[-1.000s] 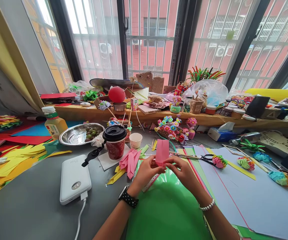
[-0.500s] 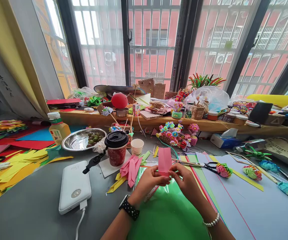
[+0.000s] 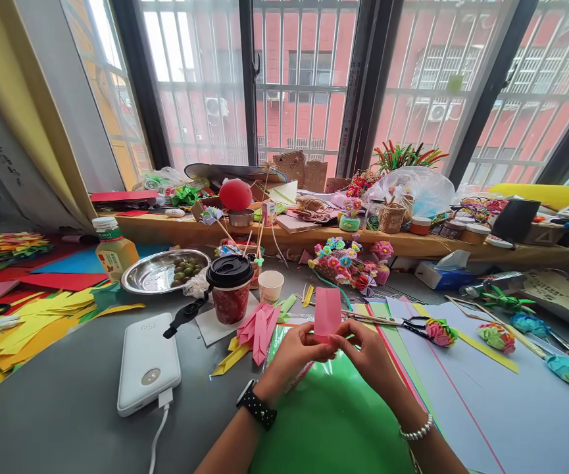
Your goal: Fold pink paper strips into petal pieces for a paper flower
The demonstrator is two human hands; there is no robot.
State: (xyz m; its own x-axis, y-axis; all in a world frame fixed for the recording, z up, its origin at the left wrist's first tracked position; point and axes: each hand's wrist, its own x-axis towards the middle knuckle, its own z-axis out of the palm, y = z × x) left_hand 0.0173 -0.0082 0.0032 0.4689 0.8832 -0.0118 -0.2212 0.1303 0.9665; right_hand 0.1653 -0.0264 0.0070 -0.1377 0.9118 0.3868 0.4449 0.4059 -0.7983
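Observation:
Both of my hands hold a folded pink paper strip (image 3: 327,313) upright above a green sheet (image 3: 331,415). My left hand (image 3: 296,352), with a black watch on its wrist, pinches the strip's lower left edge. My right hand (image 3: 367,350), wearing a bead bracelet, pinches its lower right edge. A pile of folded pink strips (image 3: 258,324) lies just left of my hands. Scissors (image 3: 396,322) rest on coloured sheets to the right.
A lidded coffee cup (image 3: 229,288), a small paper cup (image 3: 270,286), a metal bowl of green fruit (image 3: 158,270), a juice bottle (image 3: 112,249) and a white power bank (image 3: 148,360) stand to the left. Yellow paper scraps (image 3: 22,329) lie far left. Paper flowers (image 3: 347,261) and clutter fill the window ledge.
My hands and the pink strip kept their grip and shifted slightly; the view tilted a little. Nothing was picked up or let go.

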